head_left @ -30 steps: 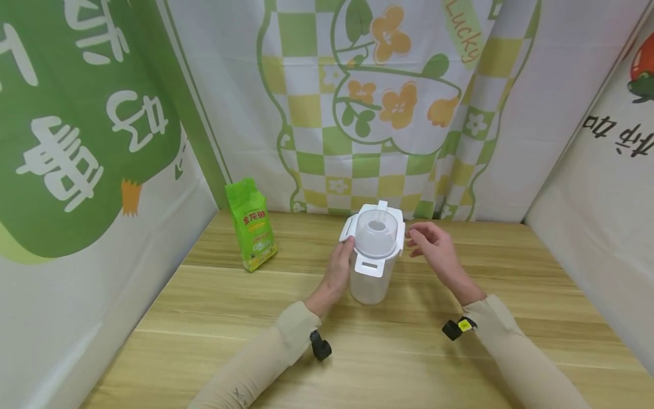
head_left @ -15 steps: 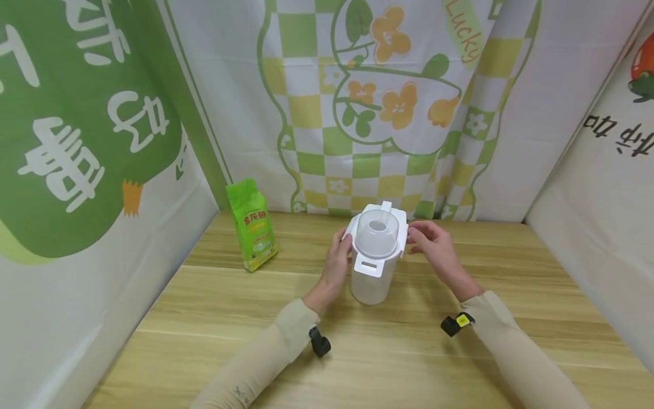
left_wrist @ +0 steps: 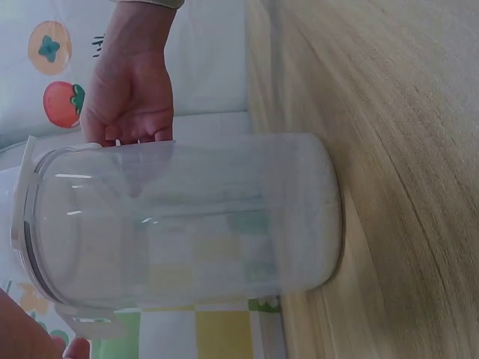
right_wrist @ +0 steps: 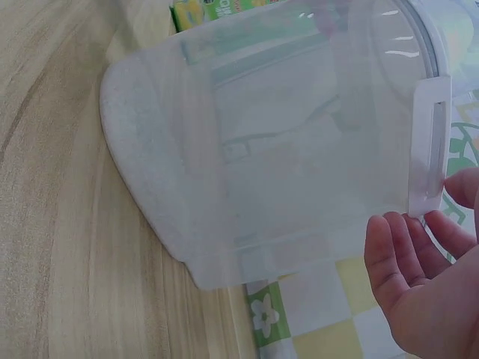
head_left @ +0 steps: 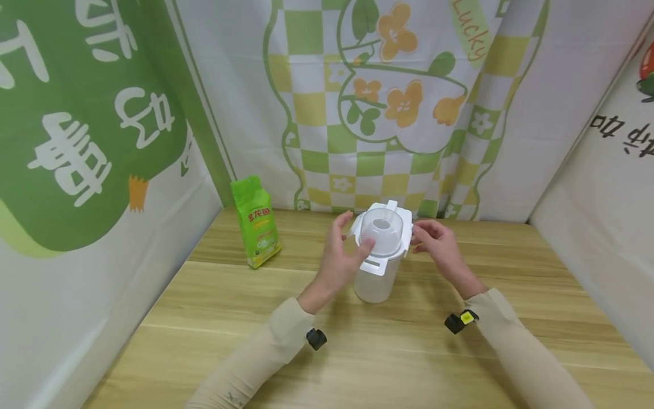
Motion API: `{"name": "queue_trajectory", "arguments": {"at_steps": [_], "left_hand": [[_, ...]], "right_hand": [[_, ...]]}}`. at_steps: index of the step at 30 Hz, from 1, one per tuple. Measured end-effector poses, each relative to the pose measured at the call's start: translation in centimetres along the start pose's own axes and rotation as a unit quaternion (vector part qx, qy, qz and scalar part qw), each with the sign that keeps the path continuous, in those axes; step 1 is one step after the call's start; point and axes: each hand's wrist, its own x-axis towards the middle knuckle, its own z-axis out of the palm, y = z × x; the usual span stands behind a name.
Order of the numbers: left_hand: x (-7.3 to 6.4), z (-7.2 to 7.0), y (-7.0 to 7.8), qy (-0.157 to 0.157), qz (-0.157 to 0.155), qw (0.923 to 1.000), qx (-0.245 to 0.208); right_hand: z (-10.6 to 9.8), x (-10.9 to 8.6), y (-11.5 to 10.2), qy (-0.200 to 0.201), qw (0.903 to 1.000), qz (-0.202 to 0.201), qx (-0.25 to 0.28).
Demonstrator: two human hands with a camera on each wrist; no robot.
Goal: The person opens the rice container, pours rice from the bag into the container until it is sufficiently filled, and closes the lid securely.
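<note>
A translucent plastic storage canister (head_left: 374, 287) stands upright on the wooden table. Its white lid (head_left: 403, 216) has flap latches around the rim and a clear domed cup (head_left: 382, 234) on top. My right hand (head_left: 440, 250) pinches the end of the right lid latch (right_wrist: 419, 149) between thumb and fingertips. At the lid's left, my left hand (head_left: 334, 267) has its fingers spread, with the thumb over the front of the dome. The front latch (head_left: 374, 267) sticks outward. In the left wrist view, left fingertips lie close to another latch (left_wrist: 90, 325).
A green printed bag (head_left: 259, 227) stands upright at the table's back left. Patterned cloth (head_left: 317, 113) hangs along the back behind the canister, and cloth walls border both sides. The wooden table (head_left: 388, 358) extends in front and to both sides.
My left hand has come off the canister's left side and spread, thumb moving over the lid's front. The left latch has tilted downward. My right fingers have closed in on the right latch.
</note>
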Motion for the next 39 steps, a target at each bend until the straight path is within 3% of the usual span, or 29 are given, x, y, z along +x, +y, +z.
{"name": "queue_trajectory", "arguments": {"at_steps": [5,12,24,34,39], "left_hand": [[-0.2,0.5,0.3,-0.024,-0.013,0.9988,0.042],[0.1,0.9,0.9,-0.038,0.011,0.9941,0.101],[1.2,-0.4,-1.1,-0.061,0.047,0.9929,0.091],[2.0,-1.2,-2.1,-0.07,0.017,0.9955,0.063],[2.4,-1.4,-2.5,-0.07,0.013,0.9938,0.085]], "right_hand": [[-0.1,-0.3,-0.4,0.008,0.9993,0.028,-0.025],[-0.5,-0.7,-0.4,-0.005,0.9983,0.041,-0.042],[-0.8,-1.5,-0.5,-0.014,0.9992,0.034,-0.017],[-1.0,-1.9,0.0,-0.005,0.9997,0.02,0.014],[-0.6,-2.1,-0.3,0.001,0.9999,0.01,0.009]]}}
